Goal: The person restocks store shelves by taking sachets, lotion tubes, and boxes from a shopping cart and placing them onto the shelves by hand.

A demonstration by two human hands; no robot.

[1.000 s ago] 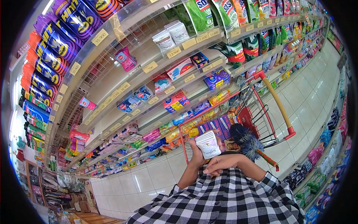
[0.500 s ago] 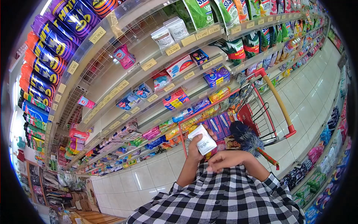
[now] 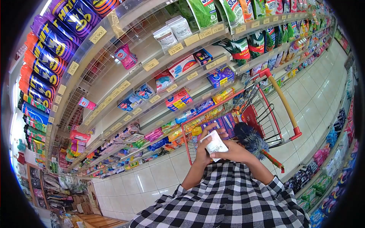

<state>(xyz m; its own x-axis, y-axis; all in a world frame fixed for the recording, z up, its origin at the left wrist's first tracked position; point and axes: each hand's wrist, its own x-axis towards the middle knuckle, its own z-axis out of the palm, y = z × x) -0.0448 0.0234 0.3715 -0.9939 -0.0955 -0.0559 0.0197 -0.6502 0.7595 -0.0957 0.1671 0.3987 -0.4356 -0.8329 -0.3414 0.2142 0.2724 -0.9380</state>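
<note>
A small white Soffell packet [image 3: 213, 145] is held in front of my chest, tilted with its printed face towards me. My left hand [image 3: 203, 151] is around its left edge, with some fingers reaching behind and above it. On the lower right side, my right hand [image 3: 239, 152] grips it with the thumb across the front. Just beyond my hands is the shopping cart [image 3: 281, 98], which holds purple boxes [image 3: 229, 124] and a blue-grey fluffy duster [image 3: 251, 141] with a red and green handle.
Long shelves run along the left and front, with spray cans [image 3: 57, 53], more white Soffell packets [image 3: 179, 27], refill pouches [image 3: 203, 14] and a purple box [image 3: 221, 76]. Another stocked shelf [image 3: 323, 182] stands on the right. Pale floor tiles [image 3: 146, 180] lie between.
My right hand has come up onto the packet and now grips its lower right side. The packet has turned and shifted slightly right, and my left fingers have spread behind it.
</note>
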